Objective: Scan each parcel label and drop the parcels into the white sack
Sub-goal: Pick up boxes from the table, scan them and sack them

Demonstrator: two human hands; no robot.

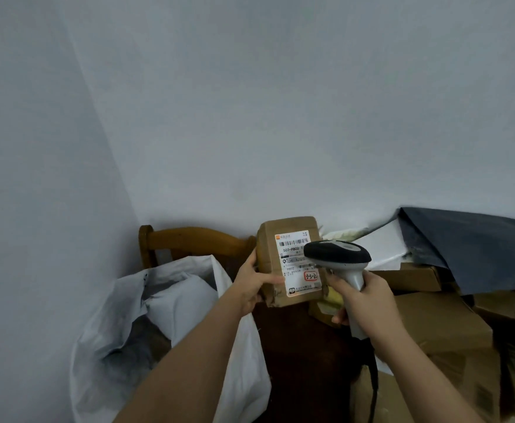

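Two bare forearms reach in from the bottom edge. The left hand (251, 285) grips a brown cardboard parcel (289, 261) by its left side, thumb laid across the front face and fingers wrapped behind, holding it upright in the air. A white shipping label (299, 264) with a barcode and a red-ringed handwritten mark covers the right part of the parcel's front. The right hand (364, 300) is curled round the grey handle of a barcode scanner (338, 254), whose dark head overlaps the label's right edge; a black cable (372, 389) hangs from the handle's base.

Below and left of the parcel stands the white sack (189, 300), its mouth open, pale and grey bundles visible inside. Behind the sack is the curved top rail of a wooden chair (189, 236), against the wall corner. To the right lies a heap of brown cardboard boxes (442, 322), with a dark grey plastic sheet (476, 248) draped over its far end.
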